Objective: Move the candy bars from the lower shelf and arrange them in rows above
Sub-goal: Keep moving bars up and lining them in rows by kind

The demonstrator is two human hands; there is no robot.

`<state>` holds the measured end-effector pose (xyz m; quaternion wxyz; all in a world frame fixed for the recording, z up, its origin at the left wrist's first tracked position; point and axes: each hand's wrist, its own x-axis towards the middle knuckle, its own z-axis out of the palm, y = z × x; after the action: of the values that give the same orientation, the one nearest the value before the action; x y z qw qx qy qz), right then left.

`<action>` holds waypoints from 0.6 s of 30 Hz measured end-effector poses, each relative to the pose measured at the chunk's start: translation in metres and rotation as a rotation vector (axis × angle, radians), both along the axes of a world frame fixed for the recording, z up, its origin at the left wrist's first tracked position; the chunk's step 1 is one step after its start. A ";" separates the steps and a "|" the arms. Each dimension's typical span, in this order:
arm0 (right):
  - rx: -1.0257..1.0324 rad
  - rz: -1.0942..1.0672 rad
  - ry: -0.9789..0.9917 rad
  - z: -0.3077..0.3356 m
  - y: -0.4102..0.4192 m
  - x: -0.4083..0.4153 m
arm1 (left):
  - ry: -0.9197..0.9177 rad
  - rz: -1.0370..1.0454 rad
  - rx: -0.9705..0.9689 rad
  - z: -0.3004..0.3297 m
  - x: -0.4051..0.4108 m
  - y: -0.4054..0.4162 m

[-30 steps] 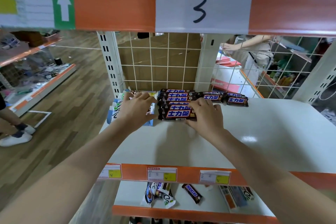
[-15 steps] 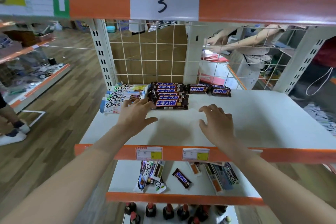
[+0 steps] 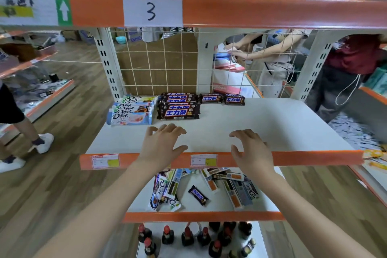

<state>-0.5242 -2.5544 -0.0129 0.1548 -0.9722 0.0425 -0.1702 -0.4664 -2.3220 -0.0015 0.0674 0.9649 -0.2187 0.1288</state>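
On the white upper shelf [image 3: 261, 128], a row of brown Snickers bars [image 3: 179, 107] runs front to back beside a row of pale Dove bars [image 3: 130, 111]. Two more Snickers bars [image 3: 222, 98] lie to the right at the back. My left hand [image 3: 162, 144] and my right hand [image 3: 249, 148] hover over the shelf's front edge with fingers spread, holding nothing. On the lower shelf [image 3: 209, 207] lie a single Snickers bar [image 3: 198, 195], a heap of Dove bars [image 3: 164, 192] on the left and several more bars [image 3: 234, 188] on the right.
An orange beam with a "3" label [image 3: 152, 11] crosses above. Dark bottles with red caps [image 3: 188, 236] stand on the bottom shelf. Behind the wire grid [image 3: 159, 65] two people work at another shelf. A person's legs [image 3: 18, 132] are at left.
Both hands have let go of the front Snickers bar and drawn back to the shelf's front edge. The camera has tilted down, showing more of the lower shelves.
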 end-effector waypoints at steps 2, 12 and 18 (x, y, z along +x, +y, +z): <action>0.063 0.021 -0.053 -0.003 -0.003 -0.016 | 0.040 0.005 -0.022 -0.002 -0.014 -0.007; 0.261 0.081 -0.073 -0.026 -0.010 -0.074 | -0.026 -0.085 -0.121 -0.031 -0.083 -0.044; 0.289 0.111 -0.025 -0.056 -0.021 -0.111 | 0.093 -0.110 -0.107 -0.051 -0.113 -0.061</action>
<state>-0.6347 -2.5758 -0.0687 0.3029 -0.9385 0.0107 -0.1655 -0.5791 -2.3831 -0.0525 0.1359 0.9514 -0.2608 0.0915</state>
